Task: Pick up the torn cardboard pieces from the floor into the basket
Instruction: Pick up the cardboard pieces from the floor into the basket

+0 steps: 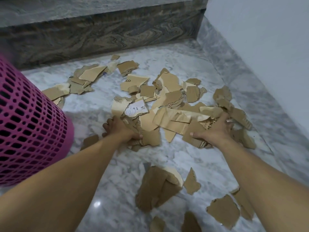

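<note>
Torn brown cardboard pieces lie scattered over the marble floor, thickest in the middle. A pink perforated basket stands at the left edge. My left hand grips the left side of the central heap, fingers curled round crumpled pieces. On the heap's right side my right hand holds a bundle of pieces, thumb on top and fingers underneath. More pieces lie close to me, between my forearms, and another cluster sits at the far left by the step.
A dark marble step runs across the back. A pale wall borders the right side. One piece with a white label lies on the heap. Loose scraps sit under my right forearm.
</note>
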`<control>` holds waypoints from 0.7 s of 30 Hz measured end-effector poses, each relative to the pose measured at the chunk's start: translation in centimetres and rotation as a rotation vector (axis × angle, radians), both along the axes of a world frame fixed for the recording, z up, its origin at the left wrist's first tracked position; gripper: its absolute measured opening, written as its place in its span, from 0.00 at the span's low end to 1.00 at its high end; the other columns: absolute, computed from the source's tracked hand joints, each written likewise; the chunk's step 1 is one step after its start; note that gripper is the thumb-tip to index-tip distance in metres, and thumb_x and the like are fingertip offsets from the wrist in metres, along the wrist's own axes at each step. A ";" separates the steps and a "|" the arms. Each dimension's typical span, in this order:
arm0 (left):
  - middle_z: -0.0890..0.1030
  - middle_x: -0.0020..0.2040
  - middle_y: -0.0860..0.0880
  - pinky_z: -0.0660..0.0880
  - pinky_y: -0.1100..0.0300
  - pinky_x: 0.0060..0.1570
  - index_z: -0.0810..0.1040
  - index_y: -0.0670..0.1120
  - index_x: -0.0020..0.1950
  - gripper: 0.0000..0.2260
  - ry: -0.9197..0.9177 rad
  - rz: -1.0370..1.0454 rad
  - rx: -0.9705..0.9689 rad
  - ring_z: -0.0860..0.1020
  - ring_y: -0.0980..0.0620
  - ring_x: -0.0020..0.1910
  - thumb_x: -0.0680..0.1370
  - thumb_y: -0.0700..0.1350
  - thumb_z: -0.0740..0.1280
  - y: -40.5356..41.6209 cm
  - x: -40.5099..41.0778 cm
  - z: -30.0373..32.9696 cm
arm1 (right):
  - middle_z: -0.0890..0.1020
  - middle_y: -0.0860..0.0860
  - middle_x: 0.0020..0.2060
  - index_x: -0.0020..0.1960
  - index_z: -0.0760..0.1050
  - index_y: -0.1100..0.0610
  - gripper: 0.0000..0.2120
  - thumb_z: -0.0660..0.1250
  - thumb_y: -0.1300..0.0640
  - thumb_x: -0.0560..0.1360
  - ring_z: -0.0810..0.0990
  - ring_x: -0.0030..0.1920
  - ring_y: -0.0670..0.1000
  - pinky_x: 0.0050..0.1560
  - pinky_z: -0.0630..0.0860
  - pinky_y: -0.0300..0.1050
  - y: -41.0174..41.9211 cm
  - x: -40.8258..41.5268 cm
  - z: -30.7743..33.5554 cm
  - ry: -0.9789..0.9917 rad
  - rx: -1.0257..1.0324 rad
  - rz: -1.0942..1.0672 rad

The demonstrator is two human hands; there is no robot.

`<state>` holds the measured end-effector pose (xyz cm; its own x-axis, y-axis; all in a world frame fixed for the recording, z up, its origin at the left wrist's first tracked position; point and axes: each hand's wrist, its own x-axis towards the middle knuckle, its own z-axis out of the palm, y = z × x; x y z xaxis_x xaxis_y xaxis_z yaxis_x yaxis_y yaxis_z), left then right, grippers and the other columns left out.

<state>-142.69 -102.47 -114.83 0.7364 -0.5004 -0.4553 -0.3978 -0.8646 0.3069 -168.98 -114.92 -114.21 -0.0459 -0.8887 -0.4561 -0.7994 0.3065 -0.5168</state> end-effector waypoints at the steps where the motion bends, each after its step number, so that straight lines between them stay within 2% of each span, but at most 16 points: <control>1: 0.67 0.68 0.42 0.66 0.48 0.66 0.62 0.42 0.70 0.52 0.018 -0.002 0.005 0.64 0.41 0.69 0.54 0.58 0.83 -0.3 -0.3 0.2 | 0.61 0.61 0.71 0.73 0.48 0.53 0.60 0.85 0.50 0.55 0.63 0.71 0.63 0.67 0.67 0.58 -0.1 0.3 0.1 -0.005 0.000 0.012; 3: 0.71 0.65 0.41 0.68 0.47 0.65 0.64 0.44 0.68 0.47 0.075 0.026 0.006 0.66 0.41 0.67 0.55 0.55 0.82 -0.8 -1.1 0.3 | 0.69 0.58 0.69 0.74 0.48 0.53 0.62 0.86 0.50 0.54 0.68 0.69 0.62 0.67 0.68 0.60 -0.3 0.9 0.1 -0.012 0.030 0.015; 4: 0.73 0.62 0.42 0.70 0.47 0.63 0.68 0.46 0.65 0.45 0.107 0.038 -0.001 0.69 0.41 0.65 0.53 0.55 0.82 -0.9 -1.5 0.4 | 0.73 0.57 0.66 0.74 0.51 0.55 0.61 0.86 0.50 0.53 0.71 0.67 0.61 0.66 0.70 0.60 -0.4 1.1 0.0 -0.034 0.060 -0.007; 5: 0.77 0.58 0.43 0.72 0.46 0.61 0.72 0.47 0.60 0.44 0.142 0.037 -0.021 0.73 0.41 0.61 0.47 0.57 0.81 -1.0 -1.9 0.3 | 0.76 0.56 0.63 0.71 0.58 0.58 0.56 0.86 0.51 0.53 0.75 0.63 0.60 0.63 0.73 0.59 -0.3 1.4 -0.1 -0.074 0.094 -0.035; 7: 0.81 0.52 0.45 0.75 0.45 0.57 0.77 0.48 0.54 0.44 0.200 0.031 -0.080 0.78 0.41 0.53 0.39 0.56 0.78 -1.2 -2.2 -0.2 | 0.82 0.55 0.55 0.59 0.72 0.56 0.39 0.86 0.54 0.53 0.81 0.54 0.58 0.55 0.80 0.58 -0.1 1.7 -0.2 -0.187 0.137 -0.070; 9: 0.82 0.51 0.46 0.75 0.46 0.57 0.77 0.48 0.55 0.42 0.220 0.039 -0.099 0.79 0.41 0.52 0.42 0.53 0.79 -1.1 -2.3 -0.4 | 0.83 0.56 0.47 0.49 0.75 0.57 0.27 0.85 0.59 0.55 0.84 0.45 0.58 0.42 0.83 0.56 0.3 2.0 0.2 -0.288 0.178 -0.090; 11: 0.82 0.49 0.46 0.74 0.46 0.58 0.78 0.47 0.55 0.37 0.214 0.048 -0.105 0.79 0.42 0.51 0.47 0.51 0.80 -0.7 -2.8 0.4 | 0.82 0.57 0.43 0.46 0.74 0.60 0.22 0.83 0.62 0.60 0.84 0.40 0.58 0.31 0.81 0.50 0.7 2.0 0.8 -0.355 0.216 -0.102; 13: 0.83 0.47 0.45 0.75 0.47 0.58 0.79 0.45 0.51 0.29 0.215 0.078 -0.123 0.79 0.42 0.50 0.54 0.49 0.83 -0.2 -3.2 0.8 | 0.83 0.57 0.44 0.49 0.75 0.61 0.22 0.83 0.63 0.62 0.84 0.41 0.58 0.32 0.81 0.50 1.0 1.8 1.5 -0.388 0.243 -0.100; 15: 0.83 0.47 0.45 0.76 0.48 0.57 0.80 0.44 0.48 0.21 0.225 0.089 -0.146 0.80 0.43 0.50 0.59 0.47 0.82 0.2 -3.3 1.2 | 0.83 0.56 0.44 0.49 0.76 0.61 0.21 0.83 0.61 0.62 0.83 0.44 0.56 0.42 0.83 0.53 1.5 1.6 2.8 -0.380 0.236 -0.062; 16: 0.83 0.47 0.45 0.77 0.50 0.56 0.81 0.44 0.47 0.19 0.248 0.088 -0.164 0.80 0.44 0.49 0.61 0.46 0.82 0.4 -3.3 1.3 | 0.81 0.54 0.43 0.46 0.74 0.59 0.19 0.82 0.59 0.63 0.81 0.43 0.54 0.44 0.82 0.51 1.6 1.5 3.5 -0.359 0.216 -0.035; 18: 0.83 0.48 0.45 0.78 0.53 0.54 0.81 0.41 0.49 0.19 0.291 0.097 -0.193 0.80 0.45 0.49 0.63 0.44 0.81 0.8 -3.2 2.2 | 0.79 0.53 0.41 0.45 0.71 0.59 0.19 0.81 0.58 0.65 0.79 0.40 0.50 0.39 0.77 0.45 1.9 1.2 5.3 -0.367 0.190 -0.005; 21: 0.83 0.49 0.43 0.79 0.52 0.55 0.80 0.38 0.52 0.20 0.336 0.076 -0.246 0.80 0.45 0.50 0.64 0.41 0.81 1.4 -2.6 4.8 | 0.81 0.54 0.45 0.54 0.72 0.61 0.26 0.82 0.56 0.64 0.81 0.42 0.51 0.38 0.77 0.44 2.1 1.0 7.9 -0.369 0.159 0.029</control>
